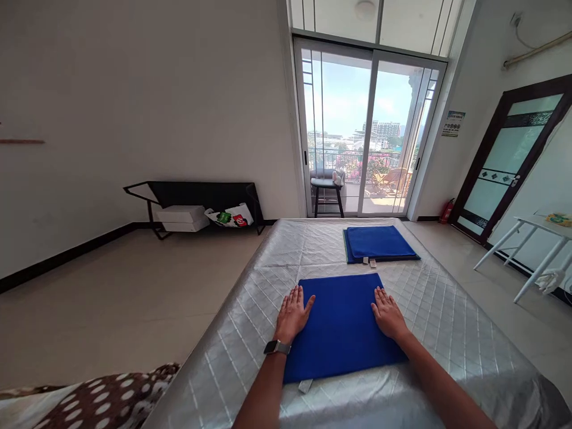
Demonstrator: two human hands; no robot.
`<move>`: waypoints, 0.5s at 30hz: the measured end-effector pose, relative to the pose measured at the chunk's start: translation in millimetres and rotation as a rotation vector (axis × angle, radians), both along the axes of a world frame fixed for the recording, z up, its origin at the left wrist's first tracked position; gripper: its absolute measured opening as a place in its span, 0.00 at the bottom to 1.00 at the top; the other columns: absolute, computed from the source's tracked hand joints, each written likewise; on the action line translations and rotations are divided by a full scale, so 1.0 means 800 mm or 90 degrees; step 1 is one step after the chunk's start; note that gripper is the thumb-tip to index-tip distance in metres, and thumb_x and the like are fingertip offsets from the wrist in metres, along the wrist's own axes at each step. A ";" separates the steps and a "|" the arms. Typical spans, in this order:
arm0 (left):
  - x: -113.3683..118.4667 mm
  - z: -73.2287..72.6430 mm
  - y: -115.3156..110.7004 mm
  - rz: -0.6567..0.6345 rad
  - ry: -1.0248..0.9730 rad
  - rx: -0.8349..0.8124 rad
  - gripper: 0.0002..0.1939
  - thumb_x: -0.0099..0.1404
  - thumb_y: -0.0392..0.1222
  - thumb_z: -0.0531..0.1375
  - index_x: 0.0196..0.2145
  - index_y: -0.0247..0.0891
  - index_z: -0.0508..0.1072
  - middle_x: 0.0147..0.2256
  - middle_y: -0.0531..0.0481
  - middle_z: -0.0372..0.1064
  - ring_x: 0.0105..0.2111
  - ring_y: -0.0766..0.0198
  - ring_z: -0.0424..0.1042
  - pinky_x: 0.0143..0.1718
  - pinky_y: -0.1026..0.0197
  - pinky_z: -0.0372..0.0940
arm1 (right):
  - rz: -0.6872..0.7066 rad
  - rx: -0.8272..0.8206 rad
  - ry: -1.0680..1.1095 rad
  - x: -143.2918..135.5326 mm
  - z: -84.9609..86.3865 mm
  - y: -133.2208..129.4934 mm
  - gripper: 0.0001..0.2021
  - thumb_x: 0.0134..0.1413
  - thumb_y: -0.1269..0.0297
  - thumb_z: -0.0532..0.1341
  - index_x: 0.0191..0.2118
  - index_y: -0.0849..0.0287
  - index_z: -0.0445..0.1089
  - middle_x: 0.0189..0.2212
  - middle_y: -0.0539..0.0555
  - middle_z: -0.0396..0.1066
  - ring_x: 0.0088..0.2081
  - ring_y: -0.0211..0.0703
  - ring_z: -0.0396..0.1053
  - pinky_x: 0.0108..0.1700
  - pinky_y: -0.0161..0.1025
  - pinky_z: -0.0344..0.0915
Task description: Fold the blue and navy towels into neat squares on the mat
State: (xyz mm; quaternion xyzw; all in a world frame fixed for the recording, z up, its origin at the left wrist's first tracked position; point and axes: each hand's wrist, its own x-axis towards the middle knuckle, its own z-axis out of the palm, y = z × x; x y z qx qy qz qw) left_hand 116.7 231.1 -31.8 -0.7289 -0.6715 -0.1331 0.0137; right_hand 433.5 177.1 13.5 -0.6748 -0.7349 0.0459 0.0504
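Observation:
A flat blue cloth [342, 328], apparently folded into a rectangle, lies on the silver quilted bed cover [241, 333] in front of me. A white tag sticks out from its near edge. My left hand [292, 313], below a wristwatch, rests flat on the cloth's left edge with the thumb spread. On the right edge lies my right hand [388, 313], palm down with the fingers stretched out. Farther back sits a stack of folded blue cloths [379, 241], with small white tags at its near side.
A black rack [201, 193] with white boxes [183, 218] stands by the left wall. Sliding glass doors [370, 131] are beyond the bed, with a stool [326, 185] by them. A white table [543, 226] is at right. A brown spotted blanket [111, 399] lies at lower left.

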 end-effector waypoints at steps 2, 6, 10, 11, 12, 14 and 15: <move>-0.003 0.001 0.000 0.004 0.004 0.010 0.41 0.73 0.61 0.34 0.68 0.26 0.56 0.66 0.32 0.56 0.68 0.47 0.53 0.67 0.43 0.51 | -0.003 -0.005 0.006 -0.002 0.005 -0.002 0.30 0.69 0.61 0.41 0.72 0.69 0.46 0.71 0.61 0.45 0.72 0.45 0.40 0.70 0.48 0.43; 0.003 0.020 -0.004 0.011 0.021 0.068 0.41 0.73 0.61 0.35 0.68 0.27 0.57 0.65 0.32 0.59 0.68 0.46 0.54 0.67 0.42 0.51 | -0.013 -0.015 0.030 -0.006 0.012 -0.004 0.30 0.70 0.60 0.41 0.72 0.68 0.46 0.72 0.60 0.44 0.72 0.44 0.39 0.70 0.47 0.40; 0.058 0.045 -0.025 -0.095 0.031 0.118 0.38 0.74 0.61 0.38 0.67 0.29 0.60 0.65 0.35 0.60 0.67 0.47 0.56 0.67 0.45 0.54 | -0.019 -0.018 0.053 -0.008 0.011 -0.004 0.30 0.70 0.60 0.40 0.72 0.68 0.45 0.72 0.60 0.44 0.72 0.44 0.39 0.71 0.46 0.40; 0.080 0.048 -0.033 -0.137 0.029 0.113 0.38 0.74 0.60 0.39 0.66 0.29 0.61 0.65 0.35 0.60 0.67 0.48 0.56 0.67 0.46 0.55 | -0.019 -0.017 0.057 -0.008 0.010 -0.004 0.30 0.70 0.60 0.41 0.72 0.69 0.45 0.71 0.61 0.44 0.72 0.44 0.39 0.71 0.47 0.40; 0.104 0.049 -0.041 -0.182 0.028 0.104 0.37 0.74 0.60 0.39 0.66 0.29 0.62 0.65 0.36 0.59 0.67 0.49 0.56 0.67 0.47 0.55 | -0.018 -0.015 0.060 -0.007 0.008 -0.003 0.30 0.70 0.60 0.41 0.72 0.69 0.45 0.71 0.61 0.44 0.72 0.44 0.39 0.70 0.47 0.40; 0.151 0.045 -0.053 -0.259 0.024 0.089 0.35 0.75 0.59 0.40 0.66 0.32 0.61 0.66 0.38 0.58 0.67 0.50 0.55 0.67 0.47 0.54 | -0.012 -0.008 0.059 -0.006 0.004 -0.001 0.30 0.70 0.61 0.41 0.72 0.68 0.45 0.71 0.62 0.45 0.72 0.45 0.39 0.70 0.49 0.41; 0.171 0.041 -0.057 -0.293 0.021 0.085 0.34 0.75 0.58 0.40 0.67 0.33 0.60 0.67 0.39 0.57 0.68 0.51 0.54 0.67 0.46 0.54 | -0.007 -0.005 0.055 -0.005 0.001 0.000 0.30 0.69 0.61 0.42 0.72 0.68 0.46 0.71 0.62 0.45 0.72 0.45 0.39 0.70 0.49 0.42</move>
